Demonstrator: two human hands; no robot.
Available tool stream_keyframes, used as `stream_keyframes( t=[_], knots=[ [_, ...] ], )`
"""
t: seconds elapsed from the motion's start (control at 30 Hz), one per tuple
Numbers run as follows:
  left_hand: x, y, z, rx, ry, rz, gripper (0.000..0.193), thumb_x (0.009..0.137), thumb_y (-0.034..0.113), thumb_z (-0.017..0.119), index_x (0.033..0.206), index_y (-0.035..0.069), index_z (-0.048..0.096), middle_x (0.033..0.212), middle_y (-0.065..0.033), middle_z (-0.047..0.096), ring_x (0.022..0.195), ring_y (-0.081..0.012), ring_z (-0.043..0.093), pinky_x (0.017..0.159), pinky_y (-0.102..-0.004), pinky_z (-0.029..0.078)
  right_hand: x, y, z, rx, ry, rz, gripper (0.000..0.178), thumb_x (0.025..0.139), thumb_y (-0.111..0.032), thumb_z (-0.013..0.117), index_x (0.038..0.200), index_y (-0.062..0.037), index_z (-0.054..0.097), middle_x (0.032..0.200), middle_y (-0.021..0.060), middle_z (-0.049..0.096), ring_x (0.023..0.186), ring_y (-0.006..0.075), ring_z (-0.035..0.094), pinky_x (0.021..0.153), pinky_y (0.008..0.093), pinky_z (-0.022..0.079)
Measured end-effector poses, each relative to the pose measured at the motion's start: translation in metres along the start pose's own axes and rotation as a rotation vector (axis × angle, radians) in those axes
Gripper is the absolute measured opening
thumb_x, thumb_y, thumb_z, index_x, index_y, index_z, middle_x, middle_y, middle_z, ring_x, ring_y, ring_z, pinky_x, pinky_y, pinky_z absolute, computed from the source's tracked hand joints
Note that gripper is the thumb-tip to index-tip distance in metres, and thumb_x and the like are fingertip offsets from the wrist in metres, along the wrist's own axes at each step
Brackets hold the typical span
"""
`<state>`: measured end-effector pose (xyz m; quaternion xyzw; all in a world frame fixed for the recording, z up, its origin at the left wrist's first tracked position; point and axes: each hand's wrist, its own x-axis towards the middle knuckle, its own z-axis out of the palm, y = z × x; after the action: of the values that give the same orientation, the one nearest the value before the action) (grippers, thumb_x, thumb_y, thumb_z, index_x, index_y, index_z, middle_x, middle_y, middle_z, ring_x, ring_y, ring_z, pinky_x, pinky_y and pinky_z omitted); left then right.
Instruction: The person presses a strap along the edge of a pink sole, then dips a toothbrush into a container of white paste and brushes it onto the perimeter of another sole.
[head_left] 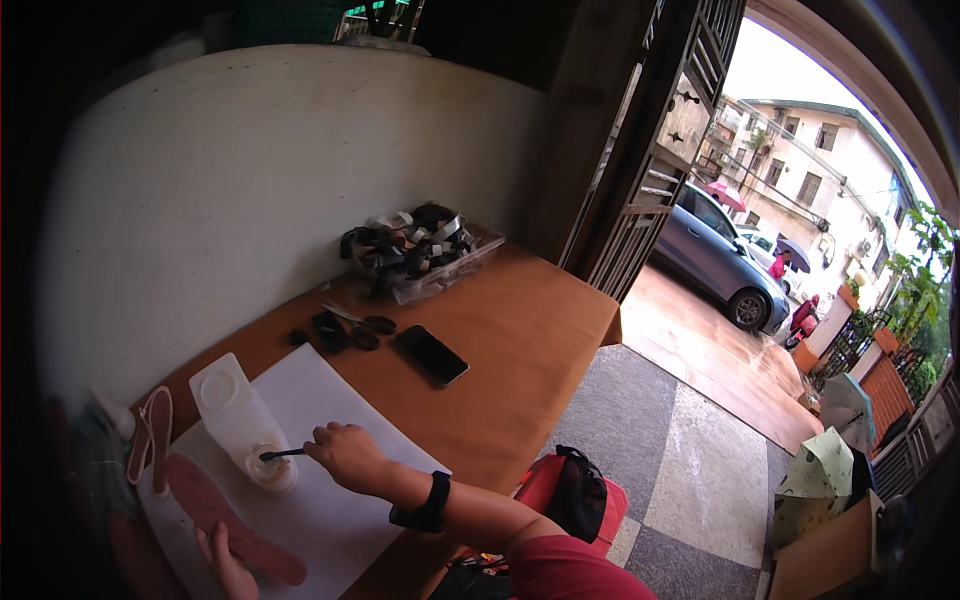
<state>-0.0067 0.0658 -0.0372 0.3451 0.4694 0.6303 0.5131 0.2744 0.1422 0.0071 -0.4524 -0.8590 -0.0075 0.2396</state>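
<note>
My right hand (347,458) is closed round the thin dark handle of a small brush (284,454). The brush's tip is in the mouth of a small white jar (283,480), which has pale residue around its rim. My left hand (228,568), partly cut off by the lower edge, grips the near side of a long reddish-brown insole (262,548). That insole lies slanted over a white board (345,510). Beside its far end are a pair of narrow, light-edged sole pieces (152,432). A white plastic container (229,393) stands just beyond the jar.
Farther back on the brown-covered table (530,310) are a black phone (432,354), scissors (358,321) and a clear box (450,272) heaped with straps. A red-and-black bag (580,500) sits right of the table. Open umbrellas (815,470) stand by the doorway; a car (725,260) is outside.
</note>
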Motion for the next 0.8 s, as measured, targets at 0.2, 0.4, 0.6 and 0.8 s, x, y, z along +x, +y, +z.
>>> stream_keyframes(
  t=[0.2, 0.4, 0.6, 0.8],
  knots=[
    [-0.002, -0.001, 0.003, -0.022, -0.011, 0.035, 0.050, 0.083, 0.025, 0.054, 0.127, 0.010, 0.038, 0.118, -0.0065, 0.045, 0.108, -0.0207, 0.045, 0.088, -0.0333, 0.036, -0.002, -0.002, -0.004, 0.000, -0.022, 0.012, 0.020, 0.072, -0.005, 0.052, 0.090, -0.0056, 0.061, 0.078, 0.0084, 0.054, 0.076, 0.0255, 0.054, 0.063, 0.0358, 0.046],
    [-0.004, -0.003, 0.009, -0.005, 0.026, 0.013, 0.051, 0.083, 0.026, 0.054, 0.128, 0.009, 0.038, 0.119, -0.0068, 0.045, 0.107, -0.0207, 0.045, 0.087, -0.0337, 0.037, -0.007, 0.004, -0.003, -0.017, 0.005, 0.001, 0.020, 0.072, -0.005, 0.051, 0.090, -0.0060, 0.060, 0.078, 0.0086, 0.054, 0.075, 0.0259, 0.054, 0.062, 0.0362, 0.046],
    [-0.014, 0.012, 0.011, -0.066, 0.115, 0.105, 0.037, 0.083, 0.011, 0.054, 0.118, 0.005, 0.045, 0.105, -0.0036, 0.052, 0.095, -0.0124, 0.049, 0.078, -0.0255, 0.040, 0.000, -0.007, -0.010, 0.008, 0.044, -0.011, 0.022, 0.077, -0.006, 0.050, 0.095, -0.0056, 0.061, 0.074, 0.0081, 0.057, 0.070, 0.0256, 0.057, 0.059, 0.0364, 0.046],
    [0.004, 0.002, 0.030, -0.099, 0.020, 0.115, 0.028, 0.082, 0.008, 0.058, 0.109, 0.006, 0.049, 0.097, 0.0001, 0.056, 0.082, -0.0058, 0.052, 0.067, -0.0205, 0.042, -0.008, 0.008, -0.032, 0.003, 0.058, 0.066, 0.017, 0.078, -0.006, 0.052, 0.091, -0.0082, 0.062, 0.071, 0.0082, 0.058, 0.066, 0.0264, 0.059, 0.055, 0.0363, 0.047]
  ],
)
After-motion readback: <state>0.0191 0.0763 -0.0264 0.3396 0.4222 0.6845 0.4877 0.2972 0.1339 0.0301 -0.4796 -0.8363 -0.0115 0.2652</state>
